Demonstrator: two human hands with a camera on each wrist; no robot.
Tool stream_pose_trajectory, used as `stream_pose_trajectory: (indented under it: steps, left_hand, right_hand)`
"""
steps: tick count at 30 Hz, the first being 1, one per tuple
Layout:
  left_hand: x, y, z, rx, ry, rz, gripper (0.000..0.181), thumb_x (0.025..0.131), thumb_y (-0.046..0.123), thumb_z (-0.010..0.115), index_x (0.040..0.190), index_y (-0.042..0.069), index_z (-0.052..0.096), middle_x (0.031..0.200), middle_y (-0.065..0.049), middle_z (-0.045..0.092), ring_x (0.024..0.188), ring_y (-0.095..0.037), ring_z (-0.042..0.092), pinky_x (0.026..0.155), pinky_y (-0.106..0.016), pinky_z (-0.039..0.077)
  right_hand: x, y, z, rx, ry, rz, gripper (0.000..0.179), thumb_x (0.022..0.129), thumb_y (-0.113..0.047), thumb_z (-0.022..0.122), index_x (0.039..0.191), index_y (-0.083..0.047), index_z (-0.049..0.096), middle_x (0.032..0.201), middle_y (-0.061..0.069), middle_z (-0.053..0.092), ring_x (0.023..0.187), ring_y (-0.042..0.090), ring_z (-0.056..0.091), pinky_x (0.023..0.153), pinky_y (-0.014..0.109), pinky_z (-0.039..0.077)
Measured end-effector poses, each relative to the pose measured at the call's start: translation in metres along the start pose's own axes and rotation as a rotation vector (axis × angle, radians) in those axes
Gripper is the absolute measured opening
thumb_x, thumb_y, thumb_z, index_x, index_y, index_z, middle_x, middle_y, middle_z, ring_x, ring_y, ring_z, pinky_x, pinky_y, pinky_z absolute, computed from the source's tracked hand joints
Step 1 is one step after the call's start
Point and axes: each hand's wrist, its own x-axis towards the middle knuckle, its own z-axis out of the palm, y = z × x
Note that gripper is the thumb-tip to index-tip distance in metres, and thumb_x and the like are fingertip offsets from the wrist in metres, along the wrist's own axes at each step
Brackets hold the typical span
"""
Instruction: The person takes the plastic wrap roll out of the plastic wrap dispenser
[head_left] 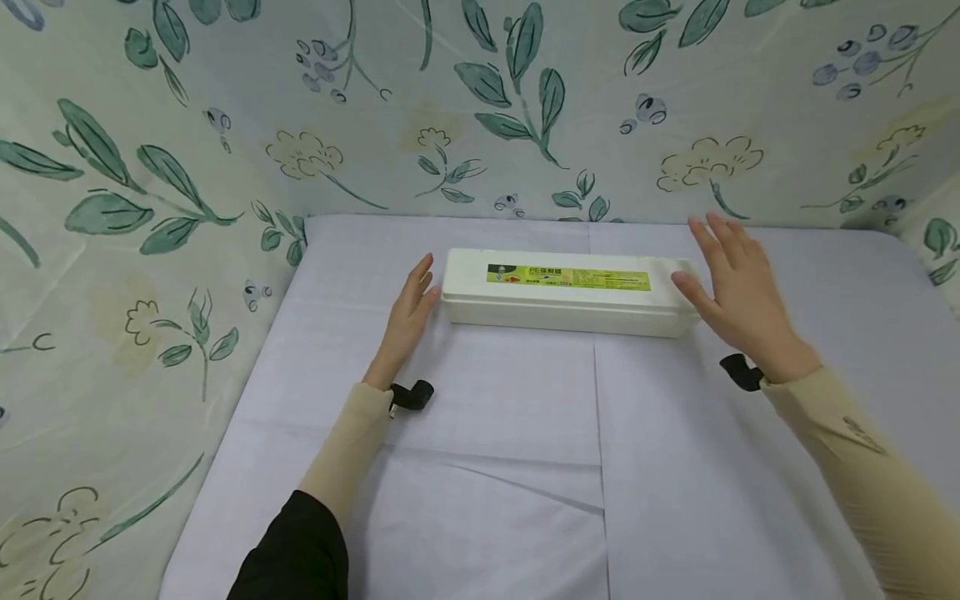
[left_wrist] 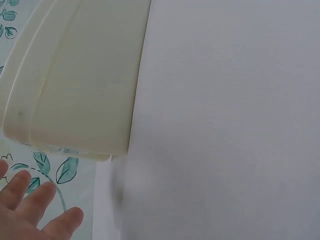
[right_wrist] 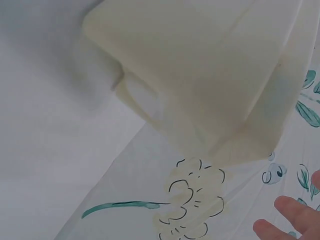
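A long cream-white cling film box (head_left: pixel 570 319) with a green and yellow label (head_left: pixel 567 277) on its top lies crosswise on the table. Beside its left end is my left hand (head_left: pixel 406 321), fingers extended and holding nothing. In the left wrist view those fingers (left_wrist: pixel 31 202) are spread, with a gap between them and the box end (left_wrist: pixel 82 100). My right hand (head_left: pixel 738 287) is at the right end, fingers spread and thumb overlapping the corner in the head view. In the right wrist view, its fingertips (right_wrist: pixel 290 207) stand apart from the box (right_wrist: pixel 200 65).
A white cloth (head_left: pixel 487 400) with creases covers the table. Behind and to the left hangs a curtain (head_left: pixel 360 108) printed with leaves and flowers. Each wrist wears a small black camera mount, the left one (head_left: pixel 412 395) and the right one (head_left: pixel 741 372).
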Motion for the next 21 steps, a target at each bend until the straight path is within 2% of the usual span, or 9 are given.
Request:
stream_pose_trajectory:
  steps: [6, 10, 16, 21]
  left_hand:
    - [-0.006, 0.026, 0.002, -0.096, -0.011, -0.007, 0.055, 0.101, 0.006, 0.041, 0.149, -0.007, 0.016, 0.154, -0.022, 0.018, 0.139, -0.043, 0.019, 0.111, -0.052, 0.020]
    - [-0.004, 0.026, 0.003, -0.140, -0.018, -0.039, 0.058, 0.100, 0.005, 0.044, 0.149, -0.007, 0.015, 0.155, -0.022, 0.017, 0.140, -0.041, 0.017, 0.112, -0.051, 0.017]
    - [0.000, 0.022, 0.004, -0.221, -0.077, -0.106, 0.070, 0.095, 0.001, 0.051, 0.151, -0.002, 0.009, 0.157, -0.017, 0.010, 0.144, -0.033, 0.009, 0.113, -0.049, 0.010]
    - [0.000, 0.017, 0.005, -0.286, -0.103, -0.116, 0.078, 0.088, -0.005, 0.052, 0.151, -0.001, 0.006, 0.158, -0.015, 0.006, 0.145, -0.029, 0.004, 0.114, -0.044, 0.009]
  right_hand:
    - [0.011, -0.017, 0.006, 0.025, -0.009, -0.057, 0.074, 0.098, -0.053, 0.038, 0.154, -0.011, 0.015, 0.157, 0.017, 0.013, 0.143, 0.038, 0.006, 0.114, 0.050, 0.000]
    - [0.017, -0.027, 0.010, 0.033, -0.018, -0.100, 0.074, 0.098, -0.052, 0.041, 0.154, -0.012, 0.016, 0.157, 0.015, 0.014, 0.143, 0.038, 0.008, 0.114, 0.049, 0.001]
    - [0.025, -0.040, 0.020, 0.051, -0.051, -0.153, 0.076, 0.096, -0.051, 0.047, 0.154, -0.014, 0.015, 0.158, 0.013, 0.013, 0.143, 0.036, 0.008, 0.113, 0.051, 0.001]
    - [0.031, -0.050, 0.027, 0.057, -0.073, -0.191, 0.078, 0.095, -0.047, 0.053, 0.155, -0.015, 0.014, 0.158, 0.014, 0.014, 0.143, 0.034, 0.008, 0.113, 0.051, 0.002]
